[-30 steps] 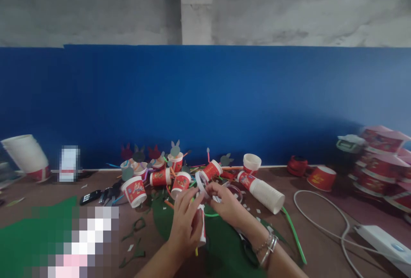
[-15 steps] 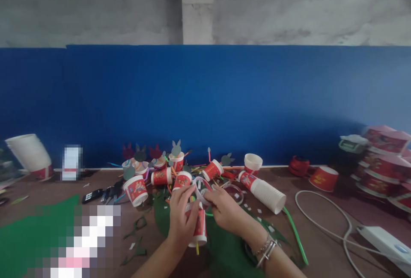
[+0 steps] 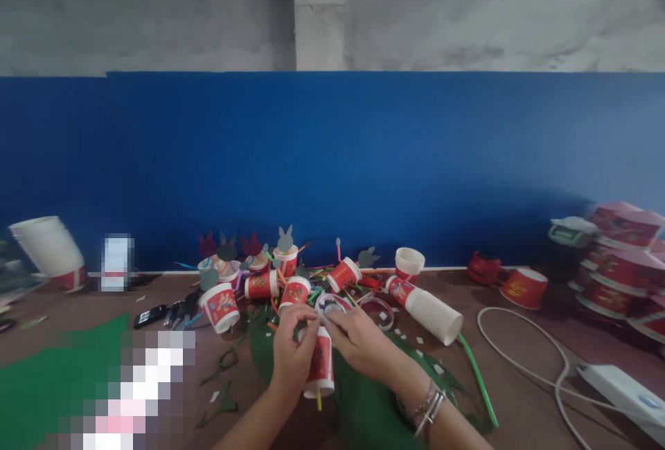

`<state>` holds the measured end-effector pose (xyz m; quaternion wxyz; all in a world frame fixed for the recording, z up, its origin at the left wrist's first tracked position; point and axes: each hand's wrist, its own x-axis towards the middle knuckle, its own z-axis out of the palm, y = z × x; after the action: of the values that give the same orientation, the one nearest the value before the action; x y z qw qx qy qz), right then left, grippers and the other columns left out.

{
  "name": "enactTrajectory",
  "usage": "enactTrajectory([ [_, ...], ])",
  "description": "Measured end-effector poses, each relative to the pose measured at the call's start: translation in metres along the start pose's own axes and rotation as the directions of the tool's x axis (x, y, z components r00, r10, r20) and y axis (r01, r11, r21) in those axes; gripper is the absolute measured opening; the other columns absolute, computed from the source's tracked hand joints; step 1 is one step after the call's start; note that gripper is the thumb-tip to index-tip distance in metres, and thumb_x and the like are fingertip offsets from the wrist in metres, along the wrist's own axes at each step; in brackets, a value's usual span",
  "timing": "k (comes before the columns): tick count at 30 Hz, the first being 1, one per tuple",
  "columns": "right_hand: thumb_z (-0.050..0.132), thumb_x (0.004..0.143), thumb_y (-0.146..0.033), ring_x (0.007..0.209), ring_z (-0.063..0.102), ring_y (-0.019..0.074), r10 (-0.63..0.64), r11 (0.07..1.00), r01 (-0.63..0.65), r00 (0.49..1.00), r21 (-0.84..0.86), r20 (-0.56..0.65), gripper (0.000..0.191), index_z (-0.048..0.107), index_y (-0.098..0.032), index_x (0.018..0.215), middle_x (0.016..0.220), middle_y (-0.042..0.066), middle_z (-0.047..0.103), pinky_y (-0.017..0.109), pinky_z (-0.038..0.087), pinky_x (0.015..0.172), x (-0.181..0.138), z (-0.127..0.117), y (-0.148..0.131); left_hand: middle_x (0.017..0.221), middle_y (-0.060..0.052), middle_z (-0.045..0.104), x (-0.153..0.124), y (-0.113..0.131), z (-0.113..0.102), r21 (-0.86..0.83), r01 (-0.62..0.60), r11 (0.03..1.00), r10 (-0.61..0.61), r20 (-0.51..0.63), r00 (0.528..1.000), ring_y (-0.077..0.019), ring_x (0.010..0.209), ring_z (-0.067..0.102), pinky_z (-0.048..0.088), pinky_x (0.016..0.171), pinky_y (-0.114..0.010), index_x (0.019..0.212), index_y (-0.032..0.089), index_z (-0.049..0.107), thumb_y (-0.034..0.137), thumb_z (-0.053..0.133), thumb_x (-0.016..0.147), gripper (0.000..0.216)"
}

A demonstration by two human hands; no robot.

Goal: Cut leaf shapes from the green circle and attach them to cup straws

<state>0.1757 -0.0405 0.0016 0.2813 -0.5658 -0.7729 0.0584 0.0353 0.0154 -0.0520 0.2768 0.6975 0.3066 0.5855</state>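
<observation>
A roll of clear tape (image 3: 323, 300) stands tilted above a red-and-white paper cup (image 3: 323, 367). My right hand (image 3: 361, 339) is closed on the near side of the roll, thumb and fingers pressed together. Just left of it, my left hand (image 3: 291, 349) has its fingertips pinched together by the roll's edge and the cup's upper end; what they pinch is too small to make out. The cup stands close against the left hand, with a yellow-green strip (image 3: 318, 401) sticking out at its lower end. Green paper (image 3: 364, 401) lies underneath.
Behind the hands lie several decorated cups (image 3: 220, 306) with paper animal heads. A stack of cups (image 3: 431, 315) lies on its side to the right, near another tape roll (image 3: 377, 313). A white cable (image 3: 519, 322) runs to a power strip (image 3: 623, 394). Keys (image 3: 179, 313) lie left.
The tape roll has tipped slightly and my right hand has shifted a little left, toward the left hand. My left fingers have drawn together into a pinch, and the cup shows more.
</observation>
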Motion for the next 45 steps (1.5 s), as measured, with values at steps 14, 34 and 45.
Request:
enactTrajectory([
  [14,0.038,0.088,-0.019,0.056,0.045,0.0117,-0.021,0.989,0.011,0.997,-0.147,-0.071,0.026,0.054,-0.019,0.068,0.058,-0.001,0.054,0.025,0.027,0.065,0.001,0.002,0.000,0.076,-0.002,0.060,0.001,0.006,-0.001,-0.030,0.082,0.996,-0.080,0.071,0.994,-0.0186,0.076,0.057,0.043,0.072,-0.029,0.072,0.019,0.058,0.024,0.055,0.079,0.008],
  [34,0.040,0.076,-0.014,0.049,0.023,0.0076,0.068,0.959,-0.035,0.991,0.280,-0.111,0.030,0.023,-0.019,0.051,0.049,-0.007,0.023,0.024,0.021,0.052,0.003,0.009,0.001,0.075,-0.002,0.058,-0.004,0.010,0.002,-0.122,0.206,0.971,-0.191,0.129,0.973,-0.0166,0.071,0.054,0.042,0.067,-0.026,0.077,0.018,0.056,0.029,0.050,0.082,0.014],
  [45,0.040,0.077,-0.027,0.044,0.023,0.0067,0.331,0.659,-0.254,0.943,0.708,0.030,0.035,0.028,-0.020,0.045,0.043,-0.006,0.026,0.022,0.022,0.044,0.008,0.022,0.001,0.073,0.001,0.057,-0.003,0.012,0.000,-0.197,0.230,0.953,-0.205,0.137,0.969,-0.0146,0.071,0.052,0.040,0.068,-0.023,0.077,0.018,0.057,0.030,0.053,0.081,0.014],
])
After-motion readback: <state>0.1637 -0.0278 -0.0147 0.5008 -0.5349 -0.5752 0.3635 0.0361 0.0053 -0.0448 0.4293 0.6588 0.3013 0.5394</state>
